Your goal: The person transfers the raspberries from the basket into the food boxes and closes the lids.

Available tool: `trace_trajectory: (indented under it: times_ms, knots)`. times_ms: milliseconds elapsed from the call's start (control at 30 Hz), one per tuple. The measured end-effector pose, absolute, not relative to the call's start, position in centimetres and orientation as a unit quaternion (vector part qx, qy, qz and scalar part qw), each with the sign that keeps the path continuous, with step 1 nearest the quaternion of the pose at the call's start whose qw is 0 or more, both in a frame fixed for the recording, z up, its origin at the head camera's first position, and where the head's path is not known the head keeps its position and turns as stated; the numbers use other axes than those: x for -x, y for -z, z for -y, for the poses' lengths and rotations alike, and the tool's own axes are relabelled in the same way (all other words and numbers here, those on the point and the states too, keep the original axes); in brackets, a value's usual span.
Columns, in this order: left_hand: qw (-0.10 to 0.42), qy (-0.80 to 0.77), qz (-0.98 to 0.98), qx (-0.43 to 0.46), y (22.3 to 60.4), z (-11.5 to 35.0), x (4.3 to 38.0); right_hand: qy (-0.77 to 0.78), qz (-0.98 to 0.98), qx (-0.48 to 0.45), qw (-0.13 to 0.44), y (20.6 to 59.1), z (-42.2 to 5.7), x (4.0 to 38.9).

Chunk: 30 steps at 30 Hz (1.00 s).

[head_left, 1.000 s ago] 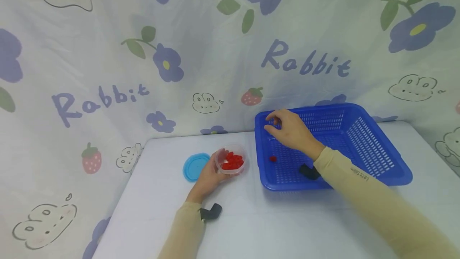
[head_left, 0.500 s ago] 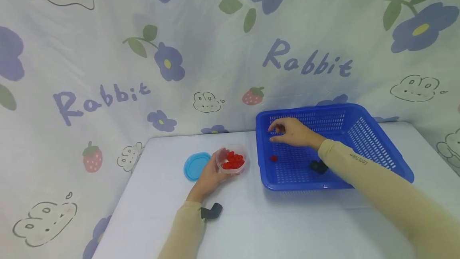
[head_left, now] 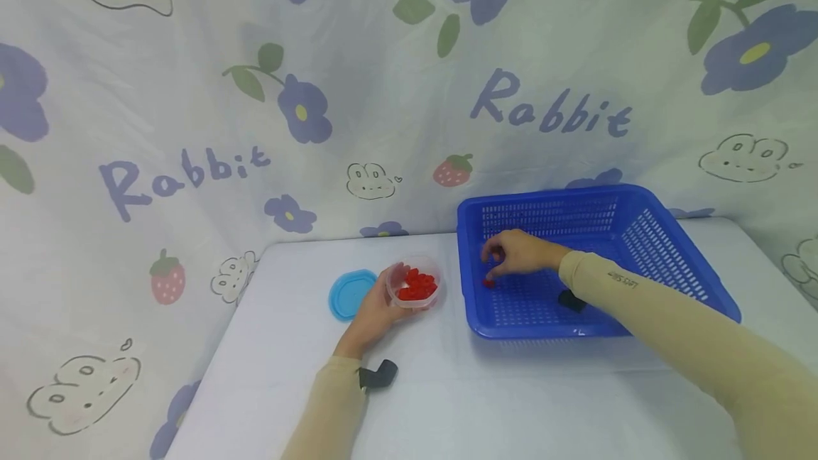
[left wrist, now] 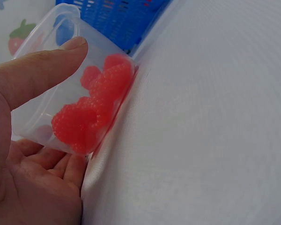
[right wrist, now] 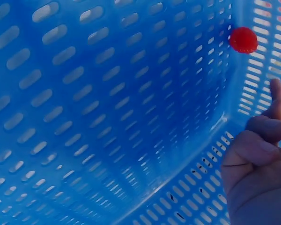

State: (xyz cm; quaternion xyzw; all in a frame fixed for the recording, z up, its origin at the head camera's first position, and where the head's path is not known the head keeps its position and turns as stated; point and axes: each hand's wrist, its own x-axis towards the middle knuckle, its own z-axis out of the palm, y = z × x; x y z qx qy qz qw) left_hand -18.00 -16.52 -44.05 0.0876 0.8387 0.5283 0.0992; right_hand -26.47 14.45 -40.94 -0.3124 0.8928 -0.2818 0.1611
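Note:
My left hand (head_left: 373,318) holds a small clear plastic tub (left wrist: 100,40) from its left side, the thumb along the outside of its wall. Several red raspberries (head_left: 417,285) lie inside the tub, which stands on the white table. My right hand (head_left: 522,254) is down inside the blue basket (head_left: 629,332), its fingers bent and parted. A single raspberry (right wrist: 243,40) lies on the basket's floor by the left wall. In the head view the thumb tip is right at this raspberry; the right wrist view shows a gap between it and the visible fingers.
A light blue lid (head_left: 350,295) lies on the table (head_left: 434,403) just left of the tub. The basket's raised, slotted walls surround my right hand. A patterned curtain (head_left: 396,105) hangs behind the table.
My right hand has come down and toward me inside the basket, to the single raspberry. My left hand and the tub stay in place.

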Motion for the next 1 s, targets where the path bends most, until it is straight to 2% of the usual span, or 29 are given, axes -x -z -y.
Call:
trace_trajectory:
  times_ms: [200,433,667,1000]
  knots:
    - [0.097,-0.535,-0.835,-0.086,44.8,16.7,18.5,0.241,-0.898,0.317,0.188,41.1,-14.2,26.2]
    - [0.08,-0.538,-0.835,-0.081,47.3,17.3,19.5,0.218,-0.898,0.339,0.176,41.8,-14.0,25.8]
    - [0.068,-0.539,-0.835,-0.092,47.6,17.2,19.6,0.21,-0.902,0.339,0.165,42.4,-14.0,25.8]
    - [0.092,-0.535,-0.836,-0.082,46.5,17.0,19.2,0.22,-0.906,0.324,0.161,41.9,-14.3,26.0]
